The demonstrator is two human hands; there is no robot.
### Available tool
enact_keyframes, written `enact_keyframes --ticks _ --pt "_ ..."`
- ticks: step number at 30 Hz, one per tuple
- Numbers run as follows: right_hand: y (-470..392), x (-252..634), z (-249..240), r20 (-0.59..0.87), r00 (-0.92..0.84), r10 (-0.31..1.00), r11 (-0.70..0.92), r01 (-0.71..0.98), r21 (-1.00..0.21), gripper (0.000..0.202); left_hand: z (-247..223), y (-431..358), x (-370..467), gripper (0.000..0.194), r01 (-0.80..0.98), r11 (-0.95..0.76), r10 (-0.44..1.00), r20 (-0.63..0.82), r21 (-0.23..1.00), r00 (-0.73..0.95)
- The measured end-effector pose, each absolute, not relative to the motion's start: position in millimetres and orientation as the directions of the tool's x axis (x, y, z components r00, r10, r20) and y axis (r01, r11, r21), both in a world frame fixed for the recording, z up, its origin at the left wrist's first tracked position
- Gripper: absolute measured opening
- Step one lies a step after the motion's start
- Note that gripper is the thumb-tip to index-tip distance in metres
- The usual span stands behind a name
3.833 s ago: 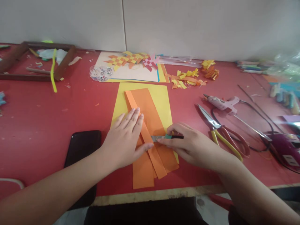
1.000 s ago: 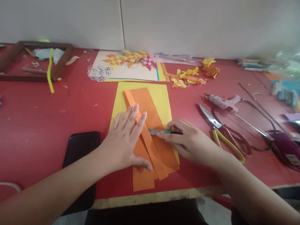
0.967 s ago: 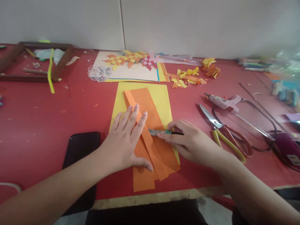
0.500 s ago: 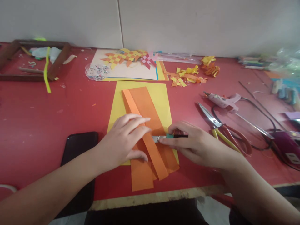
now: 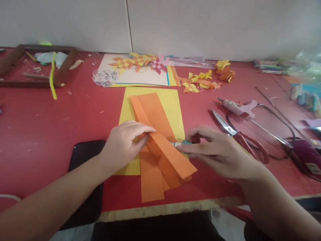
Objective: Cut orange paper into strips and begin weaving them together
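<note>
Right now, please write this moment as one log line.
left hand: pinching orange strip | right hand: holding cutter | beneath strip: yellow sheet

There is one cutter (image 5: pixel 186 143), one glue gun (image 5: pixel 240 109), one frame (image 5: pixel 30 83) (and one phone (image 5: pixel 86 151)).

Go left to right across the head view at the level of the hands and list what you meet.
Black phone → left hand → folded orange strip, pinched by that hand → cutter → right hand, holding it → scissors → purple object.
</note>
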State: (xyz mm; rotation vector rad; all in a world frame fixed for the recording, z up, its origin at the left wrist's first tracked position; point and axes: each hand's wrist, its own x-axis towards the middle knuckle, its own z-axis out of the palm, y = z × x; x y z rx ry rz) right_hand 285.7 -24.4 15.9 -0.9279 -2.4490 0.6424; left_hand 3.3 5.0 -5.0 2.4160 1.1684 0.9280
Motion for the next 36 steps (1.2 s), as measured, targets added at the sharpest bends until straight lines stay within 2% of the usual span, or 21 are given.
enact_keyframes --ticks 5,9,12,17,20,23,26,28,30,32,34,36 --pt "-22 290 13 0.208 -0.644 0.736 0.624 0.527 -0.577 0.039 -5 4 6 0.016 0.623 -0.552 0.832 0.417 0.555 0.366" --pt "-21 290 15 0.169 -0.669 0.724 0.615 0.515 -0.597 0.038 -7 3 8 0.011 0.625 -0.556 0.824 0.46 0.548 0.33" --pt "-22 289 17 0.156 -0.706 0.691 0.634 0.489 -0.599 0.038 -4 2 8 0.012 0.567 -0.641 0.763 0.511 0.517 0.397" --pt "-22 285 21 0.127 -0.745 0.655 0.648 0.467 -0.601 0.035 0 -3 9 0.02 0.398 -0.83 0.558 0.599 0.391 0.575" --pt "-22 284 21 0.104 -0.761 0.641 0.663 0.48 -0.574 0.034 -1 -7 10 0.026 0.308 -0.894 0.447 0.596 0.325 0.667" --pt "-21 283 18 0.082 -0.754 0.652 0.678 0.531 -0.509 0.031 0 -10 10 0.035 0.283 -0.908 0.412 0.542 0.308 0.732" --pt "-21 284 14 0.055 -0.754 0.654 0.685 0.56 -0.465 0.028 2 -11 8 0.042 0.271 -0.881 0.449 0.506 0.388 0.736" --pt "-21 285 11 0.047 -0.759 0.65 0.693 0.565 -0.448 0.029 2 -12 8 0.045 0.375 -0.835 0.541 0.477 0.402 0.693" --pt "-21 285 10 0.044 -0.76 0.648 0.697 0.569 -0.436 0.029 -2 -11 8 0.046 0.605 -0.718 0.695 0.403 0.344 0.595" --pt "-22 284 9 0.05 -0.762 0.646 0.702 0.567 -0.431 0.031 -8 -11 8 0.058 0.812 -0.525 0.841 0.305 0.254 0.448" --pt "-22 284 9 0.062 -0.768 0.638 0.709 0.554 -0.438 0.033 -13 -10 8 0.073 0.881 -0.423 0.898 0.229 0.212 0.376" --pt "-23 283 10 0.074 -0.773 0.629 0.713 0.536 -0.452 0.034 -16 -9 8 0.081 0.891 -0.403 0.91 0.191 0.207 0.368"
